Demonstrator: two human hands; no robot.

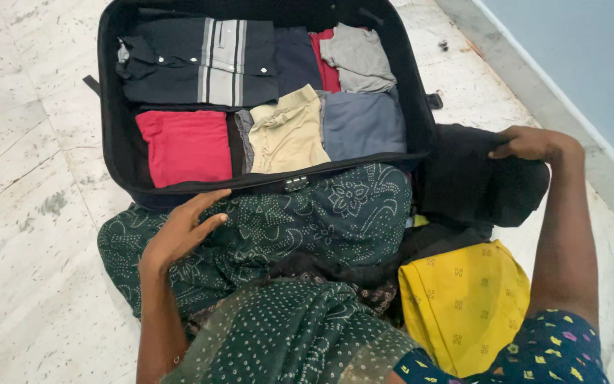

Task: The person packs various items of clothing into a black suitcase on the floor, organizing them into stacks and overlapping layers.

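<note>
An open black suitcase (111,135) lies on the marble floor, filled with folded clothes: a dark striped shirt (200,60), a red piece (186,146), a cream piece (289,131), and grey and blue pieces. My left hand (179,231) rests flat, fingers apart, on a dark green patterned cloth (321,213) draped over the suitcase's front edge. To the right of the suitcase, my right hand (531,144) grips the top of a black garment (470,178).
A yellow patterned cloth (463,302) lies near my right arm. A second green dotted cloth (293,334) is bunched in front of me. A pale blue wall (591,64) and its skirting run along the right side.
</note>
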